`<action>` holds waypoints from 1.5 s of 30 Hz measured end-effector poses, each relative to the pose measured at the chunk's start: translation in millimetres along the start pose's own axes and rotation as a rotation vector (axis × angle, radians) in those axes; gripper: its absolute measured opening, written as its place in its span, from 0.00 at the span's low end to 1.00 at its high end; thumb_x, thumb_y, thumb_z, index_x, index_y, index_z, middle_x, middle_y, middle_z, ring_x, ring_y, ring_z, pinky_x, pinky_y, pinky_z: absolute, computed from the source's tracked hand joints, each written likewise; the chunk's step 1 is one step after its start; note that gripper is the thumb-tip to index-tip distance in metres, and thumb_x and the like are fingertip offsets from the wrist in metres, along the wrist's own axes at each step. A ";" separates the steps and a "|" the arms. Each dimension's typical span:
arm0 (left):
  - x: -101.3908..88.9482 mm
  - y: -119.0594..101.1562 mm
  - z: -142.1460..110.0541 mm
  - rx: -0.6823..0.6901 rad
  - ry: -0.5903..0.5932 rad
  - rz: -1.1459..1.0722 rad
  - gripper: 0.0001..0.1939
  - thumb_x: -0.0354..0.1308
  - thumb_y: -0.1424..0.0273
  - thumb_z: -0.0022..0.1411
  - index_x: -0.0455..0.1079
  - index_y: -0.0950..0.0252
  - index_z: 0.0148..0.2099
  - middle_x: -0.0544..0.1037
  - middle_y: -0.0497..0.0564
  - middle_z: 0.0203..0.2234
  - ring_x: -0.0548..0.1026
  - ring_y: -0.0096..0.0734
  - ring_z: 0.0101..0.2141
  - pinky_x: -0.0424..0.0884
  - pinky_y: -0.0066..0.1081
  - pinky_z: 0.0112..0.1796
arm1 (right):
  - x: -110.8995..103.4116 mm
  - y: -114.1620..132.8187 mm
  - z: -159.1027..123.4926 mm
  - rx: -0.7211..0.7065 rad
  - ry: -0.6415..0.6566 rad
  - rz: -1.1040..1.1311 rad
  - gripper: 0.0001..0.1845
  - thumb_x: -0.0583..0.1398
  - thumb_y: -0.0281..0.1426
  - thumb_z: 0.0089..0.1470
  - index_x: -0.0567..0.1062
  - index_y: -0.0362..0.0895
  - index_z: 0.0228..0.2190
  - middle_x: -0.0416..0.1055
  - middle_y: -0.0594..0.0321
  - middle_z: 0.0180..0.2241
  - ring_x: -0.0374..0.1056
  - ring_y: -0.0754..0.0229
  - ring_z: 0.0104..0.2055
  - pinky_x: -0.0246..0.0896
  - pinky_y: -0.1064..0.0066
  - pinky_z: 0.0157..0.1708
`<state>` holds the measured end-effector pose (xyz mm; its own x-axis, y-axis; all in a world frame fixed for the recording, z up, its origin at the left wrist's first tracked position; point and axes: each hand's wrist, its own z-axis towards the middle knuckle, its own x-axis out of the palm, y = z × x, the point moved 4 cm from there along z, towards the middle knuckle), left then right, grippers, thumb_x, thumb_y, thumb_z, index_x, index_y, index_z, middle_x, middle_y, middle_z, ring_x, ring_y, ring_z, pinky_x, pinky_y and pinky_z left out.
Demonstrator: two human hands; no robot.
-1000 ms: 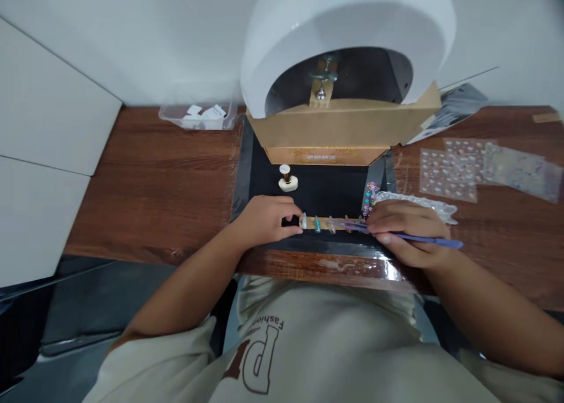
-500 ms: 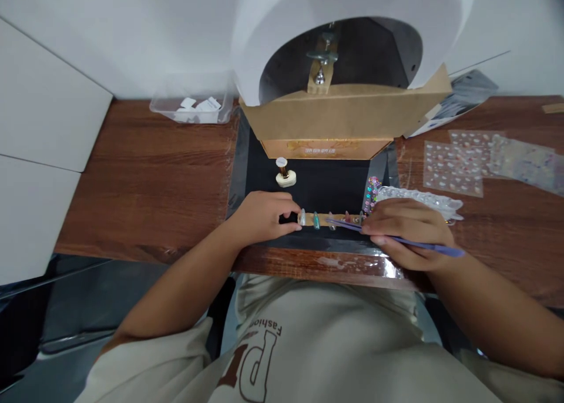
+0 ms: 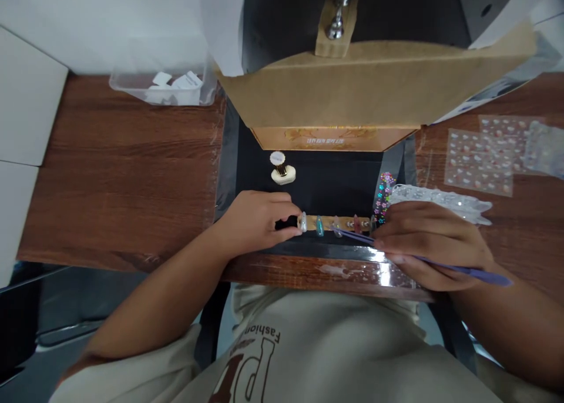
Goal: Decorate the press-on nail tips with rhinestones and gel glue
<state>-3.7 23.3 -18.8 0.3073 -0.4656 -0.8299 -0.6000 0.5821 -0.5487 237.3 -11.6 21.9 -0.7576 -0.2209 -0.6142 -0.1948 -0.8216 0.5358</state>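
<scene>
My left hand (image 3: 258, 224) pinches the left end of a narrow wooden display strip (image 3: 328, 222), thumb and fingers around the end nail tip (image 3: 303, 222), which is pale and shiny. Along the strip sit several false nails, among them a teal nail (image 3: 319, 225), a clear glittery nail (image 3: 337, 222) and a reddish nail (image 3: 356, 222). Purple tweezers (image 3: 467, 269) are held in my right hand (image 3: 434, 238). Their points are at the lower part of the clear nail; whether they grip anything there is too small to tell. My right fingers partly cover the strip's right end.
A cream bottle (image 3: 283, 174) stands on the black mat (image 3: 339, 180). Colourful flower decorations (image 3: 385, 194) and a clear plastic piece (image 3: 440, 197) lie by my right hand. Behind are a brown box (image 3: 374, 91) and white lamp housing (image 3: 222, 27); left, a clear bin (image 3: 207, 91); right, sticker sheets (image 3: 478, 162).
My view has shifted closer to the mat. The tweezer points have moved slightly down along the clear nail. My left hand keeps its hold on the strip.
</scene>
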 end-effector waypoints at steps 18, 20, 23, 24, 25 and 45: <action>-1.0 0.7 0.7 -0.019 0.029 -0.022 0.10 0.60 0.61 0.65 0.77 0.60 0.43 0.75 0.43 0.28 0.69 0.19 0.25 0.58 0.26 0.28 | 0.2 -1.9 1.4 -0.030 0.015 0.048 0.08 0.57 0.23 0.56 0.73 0.39 0.38 0.78 0.59 0.29 0.72 0.63 0.29 0.68 0.68 0.28; -0.8 0.7 0.9 -0.010 0.018 -0.018 0.10 0.60 0.61 0.65 0.77 0.60 0.43 0.75 0.43 0.28 0.68 0.19 0.24 0.57 0.26 0.28 | -0.3 -1.8 1.8 -0.026 0.018 0.044 0.07 0.57 0.23 0.57 0.74 0.39 0.38 0.78 0.59 0.29 0.72 0.63 0.29 0.68 0.68 0.28; -0.4 0.2 0.8 0.003 0.001 -0.013 0.10 0.61 0.61 0.65 0.77 0.60 0.43 0.75 0.42 0.28 0.68 0.18 0.24 0.57 0.25 0.27 | -1.0 -1.5 2.1 -0.018 0.023 0.023 0.07 0.56 0.23 0.59 0.73 0.39 0.38 0.78 0.60 0.29 0.72 0.64 0.28 0.68 0.68 0.29; -0.3 0.3 0.6 0.003 -0.001 -0.012 0.10 0.60 0.61 0.65 0.77 0.60 0.42 0.75 0.42 0.27 0.68 0.19 0.24 0.57 0.25 0.27 | -1.1 -1.4 2.0 -0.016 0.024 0.012 0.07 0.56 0.23 0.59 0.73 0.40 0.38 0.78 0.60 0.29 0.72 0.64 0.28 0.68 0.68 0.29; -0.2 0.4 0.5 0.001 -0.001 -0.012 0.10 0.60 0.61 0.65 0.77 0.60 0.42 0.75 0.43 0.28 0.69 0.19 0.24 0.57 0.25 0.27 | -1.0 -1.4 1.8 -0.010 0.028 0.000 0.07 0.56 0.24 0.60 0.73 0.40 0.38 0.78 0.61 0.29 0.72 0.64 0.28 0.68 0.67 0.29; -1.5 0.5 1.7 -0.019 0.017 -0.025 0.11 0.59 0.60 0.65 0.77 0.60 0.43 0.76 0.43 0.28 0.70 0.19 0.24 0.58 0.24 0.27 | -1.0 0.3 3.0 0.007 0.022 0.015 0.06 0.56 0.24 0.59 0.73 0.40 0.37 0.78 0.60 0.29 0.73 0.63 0.30 0.69 0.68 0.28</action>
<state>-3.2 25.4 -18.0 0.3100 -0.4911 -0.8141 -0.6060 0.5577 -0.5672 236.1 -10.1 24.4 -0.7468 -0.2442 -0.6186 -0.1880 -0.8148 0.5485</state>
